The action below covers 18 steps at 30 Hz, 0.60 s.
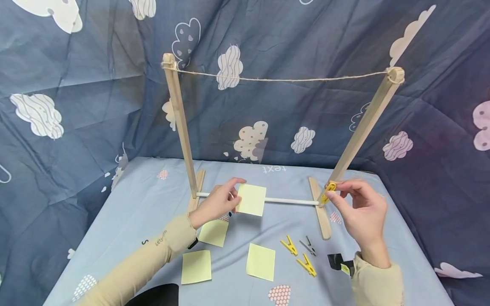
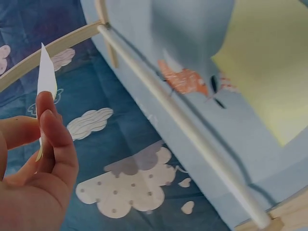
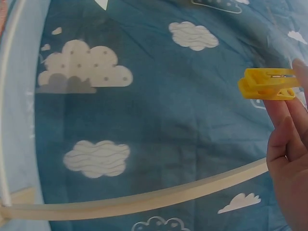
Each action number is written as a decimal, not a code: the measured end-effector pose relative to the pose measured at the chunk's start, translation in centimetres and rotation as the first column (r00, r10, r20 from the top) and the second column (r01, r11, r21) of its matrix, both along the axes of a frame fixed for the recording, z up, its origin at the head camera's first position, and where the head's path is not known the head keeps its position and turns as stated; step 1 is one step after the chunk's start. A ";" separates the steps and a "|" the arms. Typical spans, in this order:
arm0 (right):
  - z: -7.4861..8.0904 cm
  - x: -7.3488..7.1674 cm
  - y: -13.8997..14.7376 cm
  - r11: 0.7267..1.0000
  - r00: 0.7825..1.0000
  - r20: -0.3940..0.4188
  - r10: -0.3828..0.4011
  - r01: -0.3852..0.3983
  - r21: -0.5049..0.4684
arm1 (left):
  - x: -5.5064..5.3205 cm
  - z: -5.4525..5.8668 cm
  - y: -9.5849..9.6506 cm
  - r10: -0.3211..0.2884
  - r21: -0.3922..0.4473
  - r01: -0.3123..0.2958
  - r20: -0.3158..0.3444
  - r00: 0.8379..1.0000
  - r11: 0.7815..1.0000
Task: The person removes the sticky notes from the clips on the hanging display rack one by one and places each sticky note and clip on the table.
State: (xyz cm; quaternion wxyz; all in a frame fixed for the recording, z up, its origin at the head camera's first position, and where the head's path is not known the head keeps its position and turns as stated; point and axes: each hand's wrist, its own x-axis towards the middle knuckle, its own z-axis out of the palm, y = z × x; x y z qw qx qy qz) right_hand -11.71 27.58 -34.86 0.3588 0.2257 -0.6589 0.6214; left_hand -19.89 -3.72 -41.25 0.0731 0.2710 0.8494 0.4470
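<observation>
My left hand [image 1: 222,198] pinches a yellow sticky note [image 1: 251,199] by its left edge, holding it up in front of the white rod. In the left wrist view the note [image 2: 46,77] appears nearly edge-on between thumb and fingers. Near the right post, my right hand [image 1: 361,208] pinches a yellow clothespin [image 1: 328,192] between thumb and fingertips. The right wrist view shows that clothespin [image 3: 267,83] from the side. Above both hands, a twine string [image 1: 283,80] runs between the tops of two wooden posts, with nothing hanging on it.
Three more sticky notes lie on the blue cloth, one [image 1: 260,262] toward the middle. Two yellow clothespins [image 1: 306,265] and a grey one [image 1: 308,246] lie to the right. The left post [image 1: 180,127] and right post [image 1: 365,123] stand on wooden feet joined by a white rod [image 1: 292,201].
</observation>
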 end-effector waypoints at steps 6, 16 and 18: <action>-2.0 0.7 0.2 0.990 0.991 0.082 -0.104 0.096 0.101 | 0.1 -1.7 -0.2 -0.016 -0.045 0.017 0.019 1.000 0.999; -5.5 2.0 0.4 0.944 0.942 0.257 -0.217 0.135 0.300 | 0.1 -4.1 -0.3 -0.021 -0.155 0.025 0.032 0.999 0.988; -6.3 2.3 0.4 0.935 0.929 0.297 -0.222 0.117 0.334 | 0.1 -4.5 -0.2 -0.021 -0.175 0.030 0.054 0.998 0.984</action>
